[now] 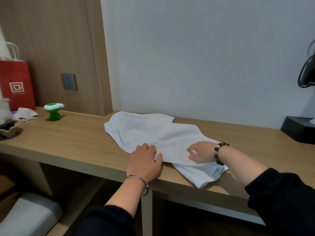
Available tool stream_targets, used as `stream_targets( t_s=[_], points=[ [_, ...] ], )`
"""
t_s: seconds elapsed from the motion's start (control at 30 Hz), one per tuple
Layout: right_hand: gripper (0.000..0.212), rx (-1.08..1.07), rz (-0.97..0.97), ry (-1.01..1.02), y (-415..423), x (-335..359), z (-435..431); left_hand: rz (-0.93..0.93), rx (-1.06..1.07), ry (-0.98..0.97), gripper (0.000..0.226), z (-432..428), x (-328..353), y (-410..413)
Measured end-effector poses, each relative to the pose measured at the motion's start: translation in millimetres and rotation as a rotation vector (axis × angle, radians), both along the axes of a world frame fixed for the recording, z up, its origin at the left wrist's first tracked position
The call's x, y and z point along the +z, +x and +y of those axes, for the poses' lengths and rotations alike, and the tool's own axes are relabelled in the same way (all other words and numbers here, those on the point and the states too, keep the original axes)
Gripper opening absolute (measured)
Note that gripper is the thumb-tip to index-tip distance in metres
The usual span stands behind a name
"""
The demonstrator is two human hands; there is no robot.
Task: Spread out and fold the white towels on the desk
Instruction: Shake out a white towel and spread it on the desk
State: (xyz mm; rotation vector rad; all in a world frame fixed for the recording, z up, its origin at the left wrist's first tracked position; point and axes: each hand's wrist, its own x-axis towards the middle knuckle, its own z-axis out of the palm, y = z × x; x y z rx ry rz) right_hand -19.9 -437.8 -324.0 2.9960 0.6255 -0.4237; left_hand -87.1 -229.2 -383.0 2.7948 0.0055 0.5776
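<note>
A white towel point(144, 130) lies loosely spread and rumpled on the wooden desk point(68, 138), its near corner with a small label hanging over the front edge. My left hand point(144, 160) rests at the towel's near left edge, thumb tucked against the cloth and fingers over the fold. My right hand point(200, 152), with a bead bracelet on the wrist, lies on top of the towel with fingers curled, pinching the fabric.
A red paper bag point(16, 84), a green and white small object point(53, 111) and a cloth pouch point(25, 114) stand at the desk's left. A black box point(298, 130) sits at the right. A wall socket point(68, 81) is behind. A grey seat point(29, 215) lies below left.
</note>
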Motion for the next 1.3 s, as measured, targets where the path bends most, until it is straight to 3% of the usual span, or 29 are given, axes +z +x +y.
stream_targets(
  t_s=[0.17, 0.3, 0.37, 0.53, 0.73, 0.93, 1.0, 1.07, 1.17, 1.3],
  points=[
    [0.053, -0.178, 0.037, -0.012, 21.0, 2.3, -23.4, -0.073, 0.055, 0.011, 0.025, -1.1, -1.7, 0.3],
    [0.062, -0.323, -0.145, -0.073, 33.4, 11.8, -28.8, -0.058, 0.039, 0.045, 0.020, 0.4, -1.3, 1.5],
    [0.066, -0.272, -0.128, -0.056, 28.0, 18.8, -17.6, -0.002, -0.013, 0.058, 0.025, 2.3, -1.3, 3.1],
    [0.043, -0.101, 0.033, -0.115, 1.7, 23.4, -0.7, 0.048, -0.123, 0.068, 0.039, 5.7, -0.7, 2.3],
    [0.059, -0.058, 0.082, -0.190, -10.6, 33.6, -16.1, -0.003, -0.109, -0.047, 0.016, 3.0, 0.4, 1.9],
    [0.077, -0.154, 0.099, -0.209, 6.0, 33.9, -28.9, -0.019, -0.039, -0.192, 0.032, 5.5, -3.0, 7.2],
    [0.080, -0.239, 0.039, -0.200, 17.6, 28.3, -37.5, -0.017, -0.047, -0.163, 0.028, 6.5, -2.4, 8.5],
    [0.080, -0.365, -0.064, -0.138, 28.2, 18.2, -41.6, 0.000, -0.079, -0.083, 0.019, 7.8, -3.6, 10.1],
    [0.074, -0.460, -0.349, -0.042, 32.9, 6.1, -33.5, 0.154, -0.117, 0.080, 0.050, 7.6, -3.8, 10.5],
    [0.061, -0.432, -0.190, 0.243, 21.7, -17.1, -18.1, 0.234, -0.101, 0.158, 0.054, 2.0, -1.1, 9.8]
  ],
)
